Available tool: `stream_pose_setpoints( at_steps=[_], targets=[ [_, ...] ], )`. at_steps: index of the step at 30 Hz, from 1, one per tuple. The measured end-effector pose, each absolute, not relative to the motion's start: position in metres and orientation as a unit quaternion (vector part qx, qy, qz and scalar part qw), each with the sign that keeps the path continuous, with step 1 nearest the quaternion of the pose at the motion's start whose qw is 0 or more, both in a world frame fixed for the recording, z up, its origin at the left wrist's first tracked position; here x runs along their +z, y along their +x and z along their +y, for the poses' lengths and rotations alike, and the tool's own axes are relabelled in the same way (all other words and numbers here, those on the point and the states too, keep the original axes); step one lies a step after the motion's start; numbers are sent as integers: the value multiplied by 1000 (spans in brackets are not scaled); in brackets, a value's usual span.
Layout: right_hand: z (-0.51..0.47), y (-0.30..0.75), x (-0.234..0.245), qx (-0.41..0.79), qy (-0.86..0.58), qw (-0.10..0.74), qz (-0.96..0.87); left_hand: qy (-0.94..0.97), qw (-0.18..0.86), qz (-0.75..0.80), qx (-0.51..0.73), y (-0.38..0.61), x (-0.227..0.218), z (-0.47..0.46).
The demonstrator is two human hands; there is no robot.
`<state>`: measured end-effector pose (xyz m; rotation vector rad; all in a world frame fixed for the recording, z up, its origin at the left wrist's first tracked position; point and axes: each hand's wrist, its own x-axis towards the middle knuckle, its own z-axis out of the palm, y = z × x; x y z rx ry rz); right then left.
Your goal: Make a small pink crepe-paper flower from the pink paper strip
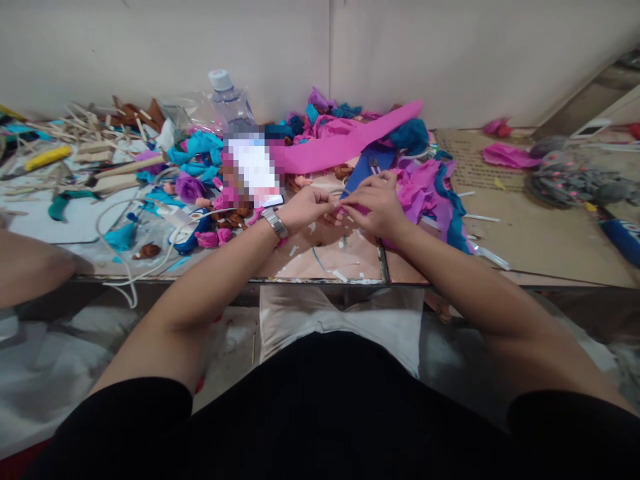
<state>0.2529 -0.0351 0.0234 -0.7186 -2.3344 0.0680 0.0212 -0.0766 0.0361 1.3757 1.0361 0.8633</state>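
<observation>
A: Your left hand (pixel 315 205) is nearly closed, thumb drawn in against curled fingers, a silver wristwatch (pixel 275 223) on that wrist!

B: And your right hand (pixel 376 203) meets it tip to tip: thumb and forefinger pinched, the other fingers loosely bent. Between both sets of fingertips you have a small pink piece (pixel 340 211), dead centre of your dial, too tiny to make out further.

A: Twelve o'clock from there, a long pink crepe-paper strip (pixel 345 148) slants across the heap!

B: One o'clock, just beyond your hands, a blue sheet (pixel 360 177). Between two and three, close by your right wrist, crumpled pink and purple paper (pixel 417 190)!

A: Ten o'clock, near your left hand: a phone (pixel 253 167), its screen pixelated. Past it, a clear bottle (pixel 233 107) with a white cap.

B: Eight o'clock, a white cable (pixel 133 301) droops off the surface (pixel 320 257). Three o'clock, well out: brown cardboard (pixel 540 230) lying flat!
</observation>
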Motion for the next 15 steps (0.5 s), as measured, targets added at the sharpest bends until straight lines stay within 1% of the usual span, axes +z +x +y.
stream_pose_setpoints(
  at_steps=[4,8,11,15],
  targets=[
    [-34,253,21,29,-281,347,-894,607,544,445,372,21,35,-75],
    [-33,252,19,29,-293,335,-895,645,497,448,370,20,32,-74],
    [-34,252,21,31,-306,317,-897,688,438,442,373,18,29,-73],
    [-36,251,23,43,-321,303,-896,747,326,448,367,16,25,-73]
  ],
)
